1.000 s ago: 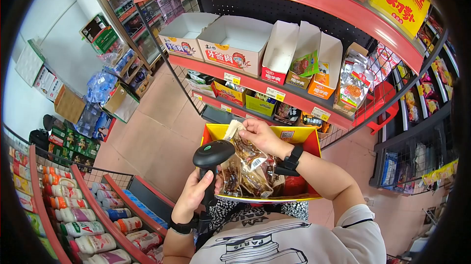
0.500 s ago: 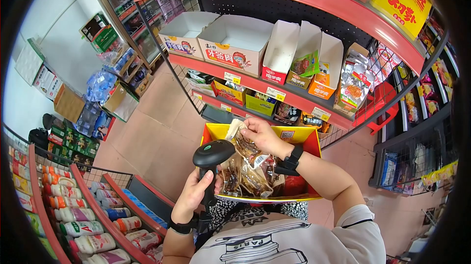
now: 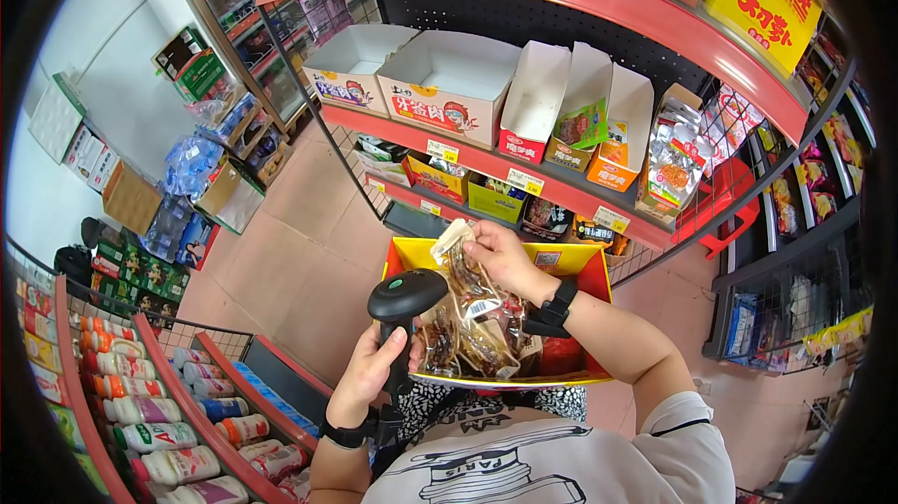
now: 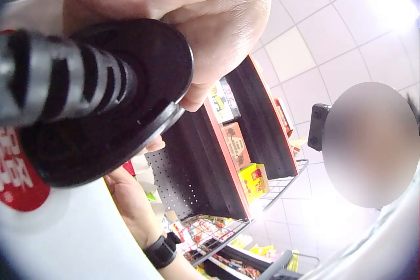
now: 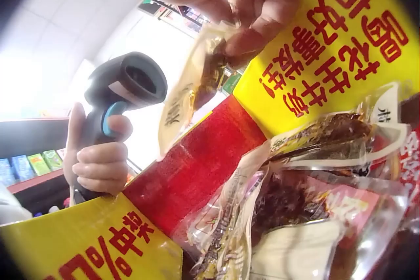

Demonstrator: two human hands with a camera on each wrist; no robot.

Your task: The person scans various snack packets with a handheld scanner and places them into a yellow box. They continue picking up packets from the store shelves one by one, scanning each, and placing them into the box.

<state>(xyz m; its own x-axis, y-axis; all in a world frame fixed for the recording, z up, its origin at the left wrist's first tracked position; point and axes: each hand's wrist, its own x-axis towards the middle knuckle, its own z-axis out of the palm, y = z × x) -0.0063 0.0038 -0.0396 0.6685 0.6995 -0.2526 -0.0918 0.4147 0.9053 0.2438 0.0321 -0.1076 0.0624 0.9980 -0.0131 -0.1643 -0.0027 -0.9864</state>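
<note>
My left hand (image 3: 372, 365) is wrapped around the handle of a black barcode scanner (image 3: 408, 296); in the right wrist view the fingers curl round its grip, by a blue trigger (image 5: 113, 117). The right hand (image 3: 505, 262) pinches the top edge of a clear sealed snack pack (image 3: 464, 272) with brown food inside. That pack hangs over a yellow cardboard box (image 5: 341, 50), beside the scanner's head. Inside the box lie several similar packs (image 5: 289, 201), some with white labels. A small white barcode label (image 3: 481, 307) shows below the right hand.
Ahead stands a red-edged shelf (image 3: 374, 130) with open cardboard display boxes (image 3: 449, 92). Bottles (image 3: 140, 410) fill a rack at the lower left. Cartons and plastic-wrapped packs (image 3: 192, 165) are stacked by the wall. A red stool (image 3: 725, 209) stands at the right.
The right hand has raised the pinched pack slightly and tilted its top. The scanner and left hand have stayed nearly still, and so has the box.
</note>
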